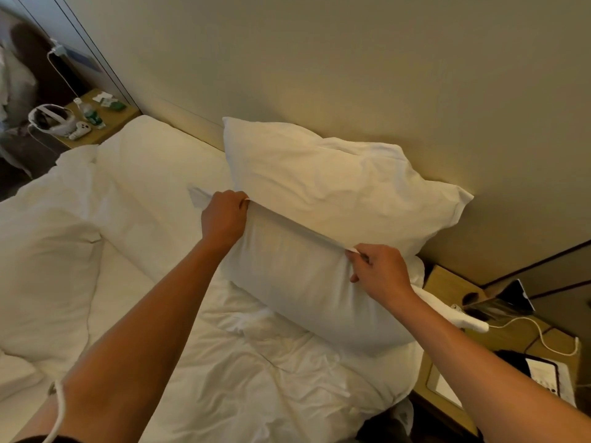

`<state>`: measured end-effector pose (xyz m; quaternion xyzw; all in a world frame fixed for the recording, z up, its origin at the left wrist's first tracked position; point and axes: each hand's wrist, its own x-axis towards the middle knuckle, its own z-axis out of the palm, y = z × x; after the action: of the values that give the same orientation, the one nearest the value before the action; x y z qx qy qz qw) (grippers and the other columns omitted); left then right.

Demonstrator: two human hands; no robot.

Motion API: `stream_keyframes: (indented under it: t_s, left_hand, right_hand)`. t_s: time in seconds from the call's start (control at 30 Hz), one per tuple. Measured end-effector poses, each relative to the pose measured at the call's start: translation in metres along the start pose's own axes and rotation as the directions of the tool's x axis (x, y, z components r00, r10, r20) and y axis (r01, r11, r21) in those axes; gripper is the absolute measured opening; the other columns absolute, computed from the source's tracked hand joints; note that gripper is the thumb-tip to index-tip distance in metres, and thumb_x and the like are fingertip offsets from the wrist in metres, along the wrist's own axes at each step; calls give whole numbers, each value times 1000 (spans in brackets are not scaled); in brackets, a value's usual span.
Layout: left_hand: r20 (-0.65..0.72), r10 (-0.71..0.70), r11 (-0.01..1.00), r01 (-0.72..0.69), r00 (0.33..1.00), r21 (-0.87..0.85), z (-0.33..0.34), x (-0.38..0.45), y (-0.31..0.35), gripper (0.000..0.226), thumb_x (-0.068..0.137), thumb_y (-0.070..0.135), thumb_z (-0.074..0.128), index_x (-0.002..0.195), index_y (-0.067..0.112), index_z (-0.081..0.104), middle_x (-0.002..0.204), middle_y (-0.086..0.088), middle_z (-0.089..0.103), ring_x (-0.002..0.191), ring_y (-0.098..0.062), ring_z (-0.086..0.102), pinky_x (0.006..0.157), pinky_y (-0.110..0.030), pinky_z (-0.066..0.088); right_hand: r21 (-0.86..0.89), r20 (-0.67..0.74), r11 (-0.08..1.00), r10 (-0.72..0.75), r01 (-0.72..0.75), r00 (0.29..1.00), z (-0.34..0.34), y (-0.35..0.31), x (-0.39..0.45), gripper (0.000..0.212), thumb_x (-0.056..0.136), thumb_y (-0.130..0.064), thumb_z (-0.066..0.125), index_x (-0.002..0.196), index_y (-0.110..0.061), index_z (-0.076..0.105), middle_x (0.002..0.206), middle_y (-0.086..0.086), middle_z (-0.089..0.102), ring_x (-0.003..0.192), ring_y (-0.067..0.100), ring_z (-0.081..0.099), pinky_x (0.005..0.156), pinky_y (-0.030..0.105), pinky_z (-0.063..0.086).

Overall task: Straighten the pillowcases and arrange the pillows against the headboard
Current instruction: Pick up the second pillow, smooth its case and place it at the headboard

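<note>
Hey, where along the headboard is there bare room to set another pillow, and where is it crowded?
Free: the stretch of white sheet along the headboard, between the left nightstand and the upright pillow. Crowded: the right end, where that pillow stands behind the pillow both hands pinch, left hand and right hand. The right nightstand holds cables and devices.
</note>
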<state>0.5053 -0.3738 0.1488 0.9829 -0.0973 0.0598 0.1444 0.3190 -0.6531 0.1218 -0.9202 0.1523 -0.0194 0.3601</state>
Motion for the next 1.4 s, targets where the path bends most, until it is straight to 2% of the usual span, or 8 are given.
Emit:
stream_keyframes:
  t_s: [0.2, 0.3, 0.4, 0.67, 0.87, 0.97, 1.17, 1.4]
  left_hand:
    - [164, -191, 966, 215, 968, -146, 39, 20, 6, 50, 99, 33, 59, 146, 19, 46, 163, -14, 27, 149, -35, 28, 111, -53, 41]
    - [395, -300, 915, 379, 868, -138, 82, -11, 5, 82, 94, 47, 63, 159, 19, 22, 164, -20, 21, 143, -42, 37, 112, -51, 38]
    - [533, -305, 878, 449, 790, -164, 120, -49, 0, 88, 95, 51, 61, 162, 19, 14, 166, -17, 20, 148, -37, 31, 117, -46, 32]
    - [434, -415, 683, 589, 800, -432, 160, -97, -24, 90, 94, 39, 68, 163, 20, 13, 168, -7, 25, 151, -28, 30, 120, -42, 30]
    - [772, -408, 90, 863, 487, -497, 184, -136, -36, 99, 86, 54, 74, 156, 55, 5, 163, -6, 32, 138, -36, 47, 91, -54, 60]
    - [815, -384, -52, 871, 433, -488, 202, -144, -31, 105, 81, 59, 76, 153, 62, -1, 165, -1, 27, 141, -36, 44, 89, -55, 60]
    - [785, -411, -142, 817, 465, -559, 228, -118, -2, 113, 77, 63, 77, 151, 63, -8, 167, 14, 17, 146, -28, 35, 100, -62, 52]
    - [736, -444, -157, 765, 510, -625, 238, -16, 62, 110, 85, 50, 76, 155, 56, -8, 159, 4, 29, 136, -31, 43, 102, -65, 49]
  right_hand:
    - [-28, 7, 999, 39, -38, 999, 21, -5, 39, 24, 106, -28, 53, 104, -19, 74, 104, 2, 76, 96, 26, 70, 83, 36, 55]
    - [-248, 139, 969, 52, -17, 989, 45, 2, 44, 48, 104, -36, 56, 149, -20, 50, 157, 8, 47, 143, 30, 45, 119, 42, 34]
    - [-338, 197, 938, -14, 81, 980, 64, 7, 49, 67, 100, -44, 60, 158, -21, 36, 168, 11, 28, 154, 31, 28, 127, 46, 23]
    - [-361, 280, 914, -83, 185, 956, 136, 1, 84, 99, 91, -72, 52, 162, -12, 20, 158, 13, 42, 143, 32, 42, 116, 48, 38]
    - [-515, 171, 832, -136, 206, 976, 193, 2, 83, 86, 95, -75, 38, 152, -11, 39, 124, 12, 59, 103, 32, 58, 84, 43, 49]
    - [-443, 206, 849, -218, 290, 954, 202, 12, 88, 68, 100, -68, 42, 142, -14, 49, 113, 7, 62, 85, 27, 65, 62, 40, 55]
    - [-324, 165, 858, -364, 400, 916, 191, 31, 130, 37, 105, -53, 47, 103, -17, 58, 74, 2, 65, 59, 27, 63, 49, 39, 49]
    - [-288, 37, 861, -428, 419, 903, 135, 38, 215, 25, 99, -41, 56, 93, -16, 59, 73, 9, 67, 64, 37, 64, 54, 31, 32]
